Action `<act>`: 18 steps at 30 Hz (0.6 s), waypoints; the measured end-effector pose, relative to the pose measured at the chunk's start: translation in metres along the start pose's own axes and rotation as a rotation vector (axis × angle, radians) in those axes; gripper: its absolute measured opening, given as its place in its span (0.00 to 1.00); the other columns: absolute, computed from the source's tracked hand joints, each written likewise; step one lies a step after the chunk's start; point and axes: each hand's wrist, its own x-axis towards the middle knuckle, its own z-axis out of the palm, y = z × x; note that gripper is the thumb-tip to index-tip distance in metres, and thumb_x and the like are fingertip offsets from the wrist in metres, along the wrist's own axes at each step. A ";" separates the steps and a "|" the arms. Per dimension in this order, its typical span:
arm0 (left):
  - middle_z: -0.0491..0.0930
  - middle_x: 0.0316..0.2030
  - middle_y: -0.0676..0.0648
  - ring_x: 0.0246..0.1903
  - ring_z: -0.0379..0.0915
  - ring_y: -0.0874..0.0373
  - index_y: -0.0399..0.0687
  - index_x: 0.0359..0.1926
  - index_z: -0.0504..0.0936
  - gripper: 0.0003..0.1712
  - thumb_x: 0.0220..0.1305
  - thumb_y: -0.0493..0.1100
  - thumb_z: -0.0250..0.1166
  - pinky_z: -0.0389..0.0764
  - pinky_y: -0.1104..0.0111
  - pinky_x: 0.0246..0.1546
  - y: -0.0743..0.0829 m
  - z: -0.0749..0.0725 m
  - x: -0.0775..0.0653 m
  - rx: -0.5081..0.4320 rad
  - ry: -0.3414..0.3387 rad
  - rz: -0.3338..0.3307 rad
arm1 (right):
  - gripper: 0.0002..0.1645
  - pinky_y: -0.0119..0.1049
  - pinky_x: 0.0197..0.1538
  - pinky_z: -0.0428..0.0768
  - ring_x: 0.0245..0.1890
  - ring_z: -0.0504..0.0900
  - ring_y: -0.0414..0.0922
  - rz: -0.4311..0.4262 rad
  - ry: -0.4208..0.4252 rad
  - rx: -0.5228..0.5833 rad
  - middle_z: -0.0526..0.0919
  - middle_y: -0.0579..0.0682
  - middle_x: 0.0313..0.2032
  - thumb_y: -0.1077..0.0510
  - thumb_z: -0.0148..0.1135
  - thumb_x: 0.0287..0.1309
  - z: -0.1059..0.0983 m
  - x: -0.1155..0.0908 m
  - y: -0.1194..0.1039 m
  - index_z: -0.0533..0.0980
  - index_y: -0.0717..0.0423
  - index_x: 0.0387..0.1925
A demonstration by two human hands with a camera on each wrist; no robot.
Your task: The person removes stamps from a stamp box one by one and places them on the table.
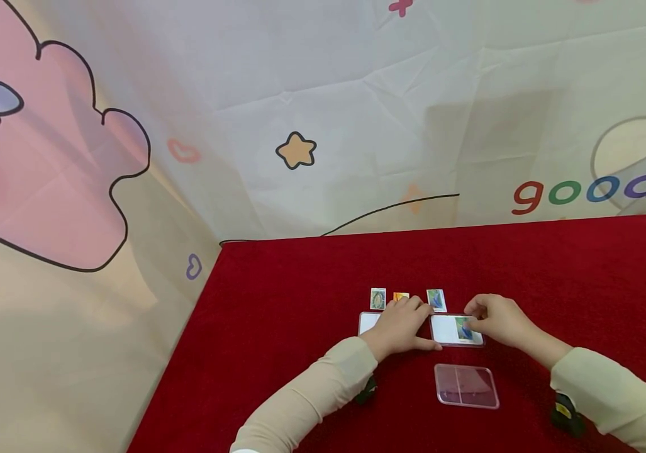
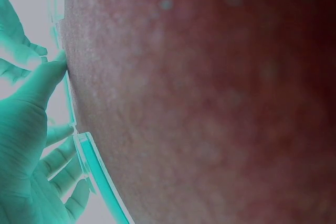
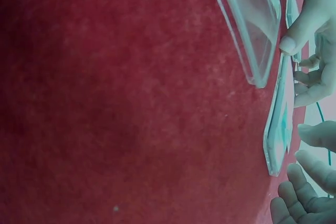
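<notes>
In the head view, a clear case (image 1: 444, 330) with a white insert lies flat, a blue-green stamp (image 1: 463, 328) on its right half. My left hand (image 1: 404, 326) rests at the case's left end, its thumb touching the near corner and its fingers spread toward the far corner. The palm partly covers a second white-backed case (image 1: 367, 321). My right hand (image 1: 497, 319) is over the right end, thumb and forefinger by the stamp. The right wrist view shows those fingertips (image 3: 305, 131) slightly apart and loosely bent.
A clear lid (image 1: 467, 385) lies nearer me. Behind the cases are a greenish stamp (image 1: 378, 298), an orange stamp (image 1: 400, 296) partly hidden by my left hand, and a blue-green stamp (image 1: 436, 300). Red cloth (image 1: 277, 314) covers the table; a printed curtain (image 1: 356, 126) hangs behind it.
</notes>
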 end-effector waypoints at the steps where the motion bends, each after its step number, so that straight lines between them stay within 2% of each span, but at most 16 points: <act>1: 0.73 0.50 0.55 0.49 0.69 0.63 0.56 0.60 0.73 0.39 0.54 0.71 0.61 0.69 0.71 0.45 0.000 0.000 0.000 0.002 0.001 0.000 | 0.10 0.37 0.31 0.71 0.27 0.73 0.43 0.000 -0.002 0.000 0.80 0.52 0.26 0.62 0.69 0.47 0.000 0.000 0.001 0.78 0.65 0.30; 8: 0.73 0.50 0.55 0.49 0.69 0.63 0.56 0.60 0.73 0.38 0.54 0.71 0.60 0.69 0.71 0.44 0.000 0.003 0.001 0.006 0.004 0.000 | 0.09 0.37 0.31 0.72 0.27 0.73 0.42 -0.009 -0.007 -0.017 0.80 0.51 0.26 0.62 0.69 0.47 0.003 0.000 0.005 0.78 0.64 0.29; 18: 0.73 0.49 0.55 0.49 0.69 0.63 0.55 0.60 0.73 0.37 0.55 0.69 0.61 0.69 0.71 0.46 0.000 0.000 -0.001 -0.015 -0.007 0.000 | 0.09 0.36 0.29 0.69 0.25 0.71 0.42 -0.021 -0.008 -0.043 0.76 0.50 0.24 0.63 0.68 0.46 0.007 0.004 0.006 0.76 0.62 0.27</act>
